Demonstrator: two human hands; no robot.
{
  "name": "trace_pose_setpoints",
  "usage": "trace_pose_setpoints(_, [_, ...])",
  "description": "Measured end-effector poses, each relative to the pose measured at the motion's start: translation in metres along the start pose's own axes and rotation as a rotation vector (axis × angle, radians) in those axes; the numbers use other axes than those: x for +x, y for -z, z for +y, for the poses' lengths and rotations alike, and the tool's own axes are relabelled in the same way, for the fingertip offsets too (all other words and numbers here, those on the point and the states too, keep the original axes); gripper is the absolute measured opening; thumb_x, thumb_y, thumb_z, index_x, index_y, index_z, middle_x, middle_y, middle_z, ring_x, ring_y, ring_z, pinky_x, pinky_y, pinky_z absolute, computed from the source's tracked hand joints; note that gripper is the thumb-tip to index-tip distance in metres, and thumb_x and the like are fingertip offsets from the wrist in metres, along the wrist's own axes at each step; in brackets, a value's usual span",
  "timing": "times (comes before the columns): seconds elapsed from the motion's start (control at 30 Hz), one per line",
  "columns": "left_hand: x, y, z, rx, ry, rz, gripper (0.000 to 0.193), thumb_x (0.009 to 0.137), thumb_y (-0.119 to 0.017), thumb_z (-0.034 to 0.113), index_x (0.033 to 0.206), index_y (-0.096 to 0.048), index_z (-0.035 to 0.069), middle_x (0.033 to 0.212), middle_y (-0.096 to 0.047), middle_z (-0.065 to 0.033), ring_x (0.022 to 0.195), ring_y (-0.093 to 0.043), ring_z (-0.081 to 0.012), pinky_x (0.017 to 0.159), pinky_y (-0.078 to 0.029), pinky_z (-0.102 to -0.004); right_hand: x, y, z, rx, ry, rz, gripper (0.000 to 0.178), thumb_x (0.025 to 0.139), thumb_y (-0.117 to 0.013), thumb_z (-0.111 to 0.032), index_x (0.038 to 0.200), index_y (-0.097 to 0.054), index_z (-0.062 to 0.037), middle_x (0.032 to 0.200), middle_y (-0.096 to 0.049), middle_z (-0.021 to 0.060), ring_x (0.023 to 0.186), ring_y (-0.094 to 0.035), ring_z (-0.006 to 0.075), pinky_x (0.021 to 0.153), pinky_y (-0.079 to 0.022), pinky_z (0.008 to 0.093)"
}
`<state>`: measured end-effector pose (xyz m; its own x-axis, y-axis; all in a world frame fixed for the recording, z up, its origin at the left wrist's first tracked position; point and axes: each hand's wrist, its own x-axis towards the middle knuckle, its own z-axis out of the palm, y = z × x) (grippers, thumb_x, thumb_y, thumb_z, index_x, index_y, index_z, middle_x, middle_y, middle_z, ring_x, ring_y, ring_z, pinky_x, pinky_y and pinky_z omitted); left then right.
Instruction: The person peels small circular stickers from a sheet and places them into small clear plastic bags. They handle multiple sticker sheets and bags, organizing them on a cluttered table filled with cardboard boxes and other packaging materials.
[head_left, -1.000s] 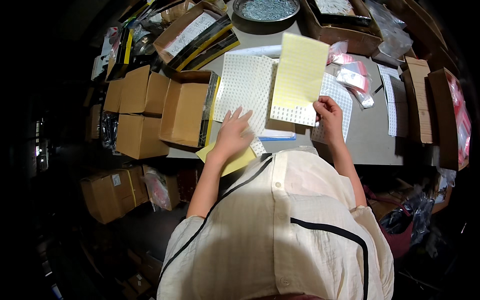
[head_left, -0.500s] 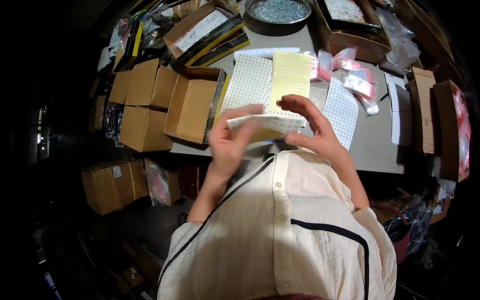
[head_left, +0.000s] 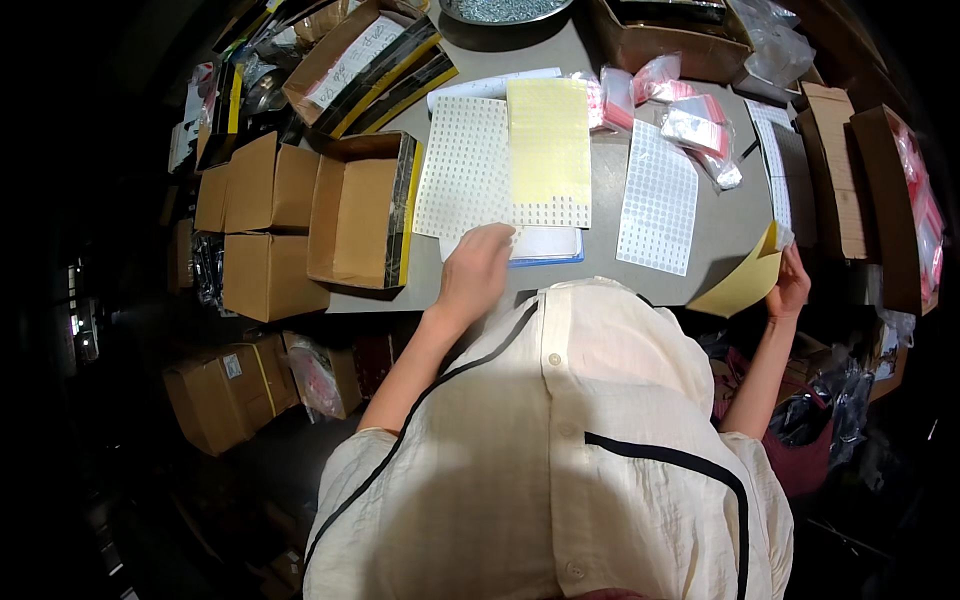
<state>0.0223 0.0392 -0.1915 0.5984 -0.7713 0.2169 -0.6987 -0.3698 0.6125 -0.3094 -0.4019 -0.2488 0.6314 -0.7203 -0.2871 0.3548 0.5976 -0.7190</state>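
My right hand [head_left: 790,288] is closed on a curled sticker sheet [head_left: 742,284], its yellow backing showing, out at the table's right front edge. At the lower edge of a white sheet of small printed labels [head_left: 465,165], my left hand [head_left: 474,272] has its fingers bent and pressed together; whatever they pinch is hidden. A yellow label sheet [head_left: 549,140] lies over the right part of the white one. Below these, partly behind the left hand, sits a blue-edged white pad or stack [head_left: 547,245]. A sheet of round pale stickers [head_left: 657,200] lies to the right.
An open empty cardboard box [head_left: 355,215] stands left of the sheets. Small plastic bags with red edges [head_left: 697,130] lie at the back right. A metal bowl of small shiny parts [head_left: 505,12] is at the back. More cardboard boxes [head_left: 838,170] line the right side.
The sheet held before my body has moved far right in my right hand, its yellow back now showing. My left hand has let go of it and now rests by the white label sheet.
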Motion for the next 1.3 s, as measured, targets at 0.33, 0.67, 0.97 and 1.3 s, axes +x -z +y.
trace_pose_setpoints(0.33, [0.004, -0.024, 0.000, 0.292, -0.231, -0.082, 0.049, 0.088, -0.072, 0.010, 0.135, -0.061, 0.007, 0.107, -0.058, -0.0115, 0.096, -0.058, -0.0297, 0.085, -0.050, -0.0394, -0.001, 0.050, 0.024, 0.168, 0.089, -0.024, 0.043, 0.102, -0.055, -0.010, 0.144, -0.052, -0.0015, 0.135, -0.064, 0.0128, 0.122, -0.062, 0.0265, 0.105, -0.048, 0.0404])
trace_pose_setpoints(0.67, [0.014, -0.026, 0.003, 0.304, -0.192, -0.115, 0.045, 0.092, -0.069, 0.018, 0.135, -0.060, 0.007, 0.100, -0.056, -0.0111, 0.093, -0.054, -0.0287, 0.081, -0.046, -0.0400, -0.001, 0.057, 0.024, 0.200, 0.085, 0.004, 0.036, 0.102, -0.055, -0.010, 0.137, -0.057, -0.0010, 0.130, -0.067, 0.0125, 0.119, -0.063, 0.0266, 0.103, -0.050, 0.0408])
trace_pose_setpoints(0.97, [0.033, -0.026, 0.008, 0.314, -0.181, -0.149, 0.041, 0.092, -0.068, 0.019, 0.130, -0.061, 0.004, 0.089, -0.054, -0.0113, 0.085, -0.054, -0.0295, 0.075, -0.046, -0.0412, -0.001, 0.056, 0.028, 0.236, 0.129, 0.007, 0.038, 0.101, -0.055, -0.009, 0.139, -0.056, -0.0004, 0.132, -0.065, 0.0134, 0.121, -0.062, 0.0277, 0.106, -0.048, 0.0418])
trace_pose_setpoints(1.3, [0.050, -0.038, 0.009, 0.467, -0.133, -0.291, 0.046, 0.081, -0.061, 0.004, 0.126, -0.063, -0.002, 0.074, -0.066, -0.0115, 0.074, -0.066, -0.0296, 0.068, -0.053, -0.0428, 0.004, 0.067, 0.036, 0.278, 0.173, 0.077, 0.034, 0.100, -0.058, -0.012, 0.133, -0.060, -0.0011, 0.125, -0.068, 0.0150, 0.115, -0.065, 0.0322, 0.103, -0.050, 0.0451])
